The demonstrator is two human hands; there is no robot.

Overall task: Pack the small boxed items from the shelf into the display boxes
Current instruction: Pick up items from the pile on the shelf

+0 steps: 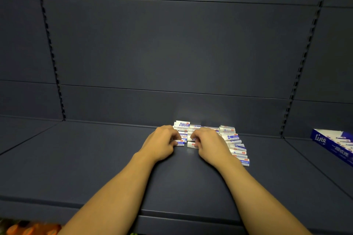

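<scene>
Several small white-and-blue boxes (232, 137) lie in rows at the back of a dark shelf (95, 158). My left hand (161, 144) reaches into the left row, its fingers curled round a small box (180, 142) at the front. My right hand (210, 145) is beside it, fingers curled on another small box (191, 145) in the middle row. A blue-and-white display box (334, 144) holding more of these boxes stands at the far right of the shelf, partly cut off by the frame edge.
The shelf's dark back panel (172, 53) rises behind the boxes, with slotted uprights (50, 49) at left and right. Orange items (30, 229) show below the shelf's front edge at bottom left.
</scene>
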